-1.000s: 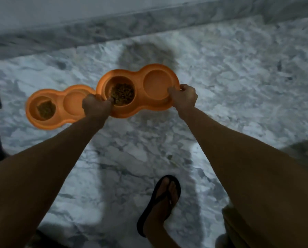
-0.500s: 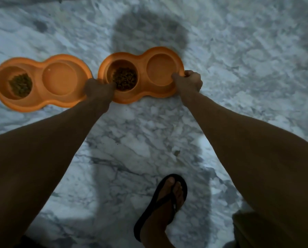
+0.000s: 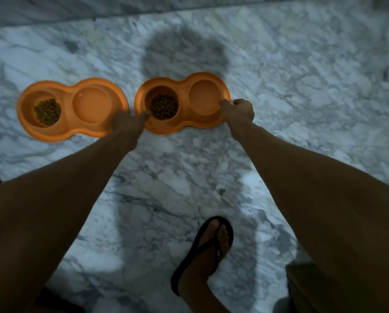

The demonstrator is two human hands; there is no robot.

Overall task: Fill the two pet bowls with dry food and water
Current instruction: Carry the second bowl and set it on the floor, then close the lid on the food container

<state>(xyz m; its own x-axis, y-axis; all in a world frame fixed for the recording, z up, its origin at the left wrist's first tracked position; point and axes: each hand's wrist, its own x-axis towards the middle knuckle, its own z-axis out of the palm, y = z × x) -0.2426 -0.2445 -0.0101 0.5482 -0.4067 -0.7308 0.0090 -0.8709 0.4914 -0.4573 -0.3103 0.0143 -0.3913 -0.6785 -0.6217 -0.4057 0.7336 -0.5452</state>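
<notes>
Head view: our left hand (image 3: 127,122) and right hand (image 3: 240,111) grip the right bowl (image 3: 184,123) by its ends. Kibble (image 3: 163,106) fills its left cup.

A home floor, at a pet's feeding spot.

White, grey-veined marble floor (image 3: 301,91) fills the view, with a matching marble skirting (image 3: 53,12) along its far edge. Near the skirting two orange double feeders (image 3: 75,132) (image 3: 184,127) sit side by side on the floor, each with kibble (image 3: 48,111) in its left cup. Nearer than the feeders a bare foot in a black flip-flop (image 3: 202,251) stands on the marble: indoor house wear. The light is dim, and the person's shadow (image 3: 184,55) falls across the floor toward the skirting.
</notes>
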